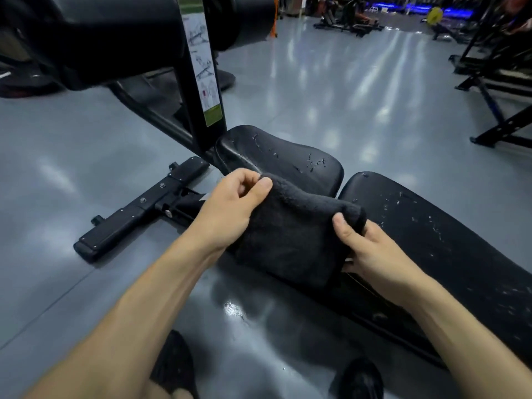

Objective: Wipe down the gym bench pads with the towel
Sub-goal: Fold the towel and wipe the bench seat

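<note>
Black terry towel [290, 237] pinched taut by left hand [227, 208] and right hand [371, 254]; next, press onto droplet-speckled black vinyl seat pad [282, 159].

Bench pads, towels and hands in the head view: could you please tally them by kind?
Worn black vinyl bench pads: 2, seat pad and long pad
Dark fluffy cloth towel: 1
Bare hands gripping the towel: 2, left, right
Total: 5

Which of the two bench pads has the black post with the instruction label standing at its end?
The smaller seat pad, farther from the camera; the long pad at right has none.
</note>
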`<state>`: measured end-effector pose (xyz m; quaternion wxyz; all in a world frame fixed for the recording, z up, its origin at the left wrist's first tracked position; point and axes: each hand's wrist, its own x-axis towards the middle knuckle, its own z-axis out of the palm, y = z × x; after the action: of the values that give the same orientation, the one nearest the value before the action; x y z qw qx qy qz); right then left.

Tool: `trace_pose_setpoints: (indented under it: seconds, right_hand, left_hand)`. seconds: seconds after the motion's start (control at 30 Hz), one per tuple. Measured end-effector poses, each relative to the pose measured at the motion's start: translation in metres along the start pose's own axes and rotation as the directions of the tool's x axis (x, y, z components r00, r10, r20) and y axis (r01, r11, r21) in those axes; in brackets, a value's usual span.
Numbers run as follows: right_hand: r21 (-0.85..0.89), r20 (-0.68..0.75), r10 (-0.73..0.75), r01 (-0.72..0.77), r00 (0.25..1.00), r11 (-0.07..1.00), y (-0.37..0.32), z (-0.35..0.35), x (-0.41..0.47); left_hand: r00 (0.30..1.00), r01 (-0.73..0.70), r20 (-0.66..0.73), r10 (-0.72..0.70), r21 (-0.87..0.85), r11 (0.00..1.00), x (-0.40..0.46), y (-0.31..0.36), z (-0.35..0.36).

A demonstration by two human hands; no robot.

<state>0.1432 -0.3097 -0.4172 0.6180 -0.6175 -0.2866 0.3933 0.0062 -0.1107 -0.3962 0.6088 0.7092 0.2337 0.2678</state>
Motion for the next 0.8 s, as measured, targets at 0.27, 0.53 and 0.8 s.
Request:
trace_pose_setpoints:
  seconds: [0.27,0.53,0.8]
  right_hand:
    - [0.229,0.027,-0.042,0.035,0.999,0.973,0.014,0.002,0.047]
    - [-0.102,-0.197,-0.308,0.293,0.931,0.951,0.002,-0.016,0.056]
    - [-0.232,-0.415,-0.287,0.205,0.864,0.951,0.012,-0.024,0.038]
  left_hand:
    - [0.994,-0.001,-0.105,-0.031,-0.289,0.957,0.046,-0.009,0.003]
    - [0.999,0.027,0.045,-0.016,-0.262,0.965,0.071,-0.022,0.013]
    - [0.996,-0.046,0.045,0.073,-0.428,0.903,0.052,-0.018,0.030]
